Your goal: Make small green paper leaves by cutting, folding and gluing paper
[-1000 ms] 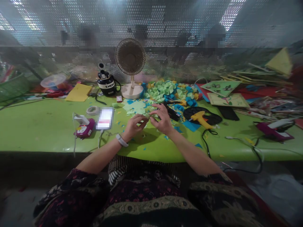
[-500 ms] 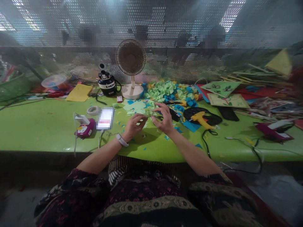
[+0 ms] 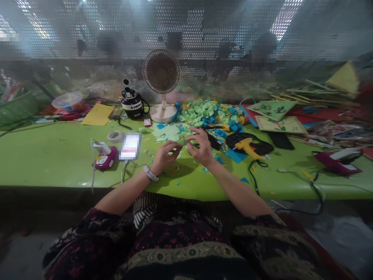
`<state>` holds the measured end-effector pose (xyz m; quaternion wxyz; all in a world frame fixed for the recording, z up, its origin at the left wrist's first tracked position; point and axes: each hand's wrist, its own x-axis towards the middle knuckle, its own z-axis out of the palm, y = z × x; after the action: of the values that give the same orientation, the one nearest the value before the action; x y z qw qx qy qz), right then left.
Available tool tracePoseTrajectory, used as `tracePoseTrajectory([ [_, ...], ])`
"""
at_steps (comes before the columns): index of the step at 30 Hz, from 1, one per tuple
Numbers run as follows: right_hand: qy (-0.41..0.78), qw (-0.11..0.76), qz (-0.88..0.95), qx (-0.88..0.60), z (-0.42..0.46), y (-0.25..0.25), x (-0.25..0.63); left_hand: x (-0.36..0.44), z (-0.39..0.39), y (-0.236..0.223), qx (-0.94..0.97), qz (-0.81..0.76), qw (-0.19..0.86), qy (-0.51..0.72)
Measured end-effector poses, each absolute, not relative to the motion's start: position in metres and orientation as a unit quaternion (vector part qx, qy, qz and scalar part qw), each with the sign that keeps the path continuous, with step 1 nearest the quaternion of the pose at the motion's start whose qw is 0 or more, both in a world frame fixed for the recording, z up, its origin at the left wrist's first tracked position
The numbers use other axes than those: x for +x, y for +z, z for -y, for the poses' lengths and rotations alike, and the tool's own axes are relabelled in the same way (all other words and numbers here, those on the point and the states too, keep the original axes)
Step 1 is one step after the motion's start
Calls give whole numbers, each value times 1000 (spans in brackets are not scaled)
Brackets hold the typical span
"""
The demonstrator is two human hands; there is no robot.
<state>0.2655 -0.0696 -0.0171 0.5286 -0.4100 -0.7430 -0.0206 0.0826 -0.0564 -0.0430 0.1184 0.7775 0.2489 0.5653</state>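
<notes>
Between my fingertips is a small light green paper piece point(image 3: 182, 141), partly hidden by the fingers. My left hand point(image 3: 167, 155), with a pale band on the wrist, pinches its left side. Thumb and index finger of my right hand point(image 3: 201, 147) close on its right side, with the other fingers raised. Just behind the hands lie flat green paper cutouts point(image 3: 166, 132). Beyond them is a heap of folded green paper flowers point(image 3: 201, 111), mixed with blue and yellow ones. Small blue and yellow scraps are scattered on the table around my hands.
On the green table point(image 3: 67, 155), a lit phone point(image 3: 129, 146), tape roll point(image 3: 115, 136) and purple box point(image 3: 105, 158) lie left. A yellow glue gun point(image 3: 247, 147) with its cord lies right. Behind stand a fan point(image 3: 162, 74) and a black jug point(image 3: 132, 105). Papers pile up at far right.
The green paper piece shows more clearly between my fingertips, apparently turned. Both hands stay nearly in the same place, with slight finger movement.
</notes>
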Motion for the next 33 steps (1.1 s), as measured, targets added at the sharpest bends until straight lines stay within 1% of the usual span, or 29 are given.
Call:
tracePoseTrajectory([
  [11,-1,554,727,-406,71,-15,266,80,56,-44,798,-246,82,543],
  [19,7,554,731,-400,68,-19,265,80,57,-44,813,-242,39,528],
  [33,11,551,730,-405,67,-19,264,80,56,-46,815,-240,25,527],
])
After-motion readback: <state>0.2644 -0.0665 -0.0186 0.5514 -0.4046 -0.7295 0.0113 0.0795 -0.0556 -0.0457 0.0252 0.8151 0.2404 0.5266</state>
